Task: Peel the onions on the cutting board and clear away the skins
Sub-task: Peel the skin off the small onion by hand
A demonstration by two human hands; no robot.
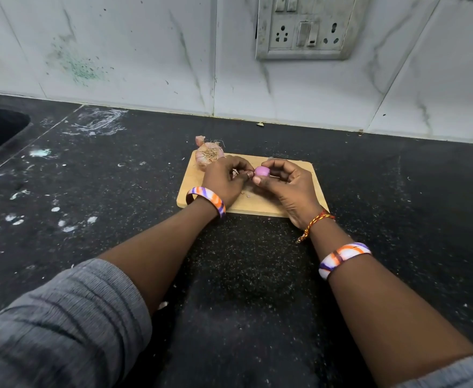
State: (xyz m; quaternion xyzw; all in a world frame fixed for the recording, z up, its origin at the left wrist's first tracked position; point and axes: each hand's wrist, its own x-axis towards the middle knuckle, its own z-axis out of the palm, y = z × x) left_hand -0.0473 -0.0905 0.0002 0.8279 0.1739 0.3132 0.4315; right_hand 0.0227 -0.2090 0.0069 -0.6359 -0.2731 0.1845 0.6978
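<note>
Your right hand (282,182) pinches the small onion (262,171) — slick, light once bared; left hand (225,179) fingers curl at its skin. Grip the ends, not the flanks.

- Grey ribbed sleeves (61,326) pushed up both forearms, well back from the fingers.
- A broad bangle (207,198) striped white, orange and purple circles the left wrist, just behind the hand.
- A matching bangle (343,257) rides the right forearm.
- A red-and-yellow twisted thread (317,222) is tied nearer the right fingers.
</note>
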